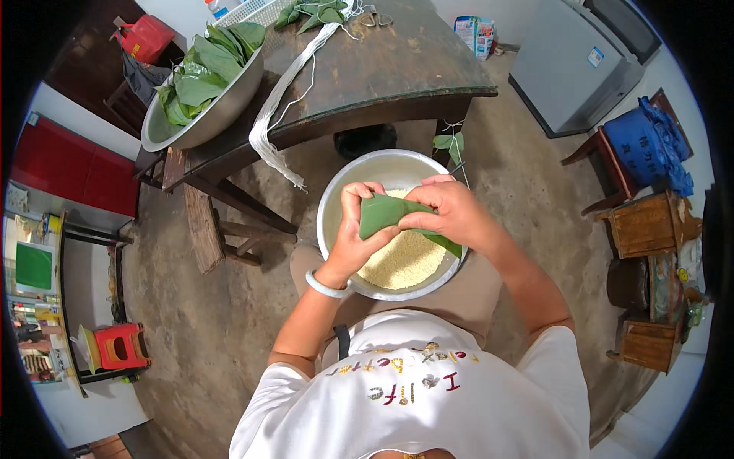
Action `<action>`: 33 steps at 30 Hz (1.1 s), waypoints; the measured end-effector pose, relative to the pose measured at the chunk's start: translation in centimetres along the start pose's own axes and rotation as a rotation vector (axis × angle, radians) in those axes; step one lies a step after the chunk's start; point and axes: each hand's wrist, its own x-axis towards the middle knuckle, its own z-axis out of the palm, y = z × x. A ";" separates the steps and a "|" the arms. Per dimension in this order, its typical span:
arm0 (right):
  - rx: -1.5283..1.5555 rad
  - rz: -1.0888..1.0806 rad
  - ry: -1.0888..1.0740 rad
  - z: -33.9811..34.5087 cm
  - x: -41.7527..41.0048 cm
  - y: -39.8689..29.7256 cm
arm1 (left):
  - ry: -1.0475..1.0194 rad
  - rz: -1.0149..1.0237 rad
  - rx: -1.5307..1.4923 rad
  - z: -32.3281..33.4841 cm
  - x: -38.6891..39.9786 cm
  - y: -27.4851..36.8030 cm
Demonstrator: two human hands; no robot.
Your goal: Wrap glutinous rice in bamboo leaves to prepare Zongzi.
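Note:
Both my hands hold a folded green leaf [383, 213] above a metal basin [331, 198] that rests at my lap. My left hand [356, 229], with a pale bangle at the wrist, grips the leaf's wide left end. On the right end, the fingers and thumb of my right hand [453, 209] pinch the leaf, and its pointed tail hangs below them. Pale yellowish grain [407, 261], like rice, lies in the basin. A thin dark stick-like end [457, 167] shows just beyond my right hand; the rest of it is hidden. Whether the leaf holds anything cannot be seen.
Ahead stands a dark wooden table [390, 74] with a bundle of white string [281, 103] over its edge, scissors [377, 19] and more leaves [312, 14]. A large metal bowl of green leaves [229, 106] sits at its left corner. A wooden bench [203, 229] stands left, below the table.

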 end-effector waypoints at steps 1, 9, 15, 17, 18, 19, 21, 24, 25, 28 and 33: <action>0.080 0.045 -0.025 -0.4 0.2 -0.3 | -0.014 -0.020 -0.028 -0.1 0.2 0.1; -0.051 0.042 -0.075 -0.2 0.0 0.6 | -0.027 0.032 0.017 -0.2 0.3 -0.3; -0.077 0.051 -0.013 0.3 -0.2 0.8 | 0.028 0.099 0.117 -0.1 0.4 -0.6; -0.151 0.063 0.017 1.1 -0.5 0.5 | 0.081 0.145 0.166 0.3 0.4 -1.1; -0.219 0.023 0.107 1.6 -0.7 0.4 | 0.079 0.147 0.164 0.4 0.4 -1.4; -0.285 -0.017 0.197 2.1 -1.0 0.3 | 0.096 0.202 0.282 0.5 0.4 -1.6; -0.273 -0.004 0.203 2.6 -1.5 0.0 | 0.122 0.287 0.429 0.7 0.4 -2.0; -0.255 0.021 0.202 3.2 -1.7 -0.5 | 0.141 0.320 0.412 0.7 -0.2 -3.3; -0.256 0.040 0.197 3.3 -1.8 -0.7 | 0.140 0.320 0.410 0.8 -0.2 -3.3; -0.204 0.020 0.227 3.7 -2.1 -1.0 | 0.146 0.379 0.481 1.0 -0.2 -3.0; -0.079 0.088 0.192 4.4 -2.6 0.1 | -0.039 0.495 0.740 0.1 0.2 -2.1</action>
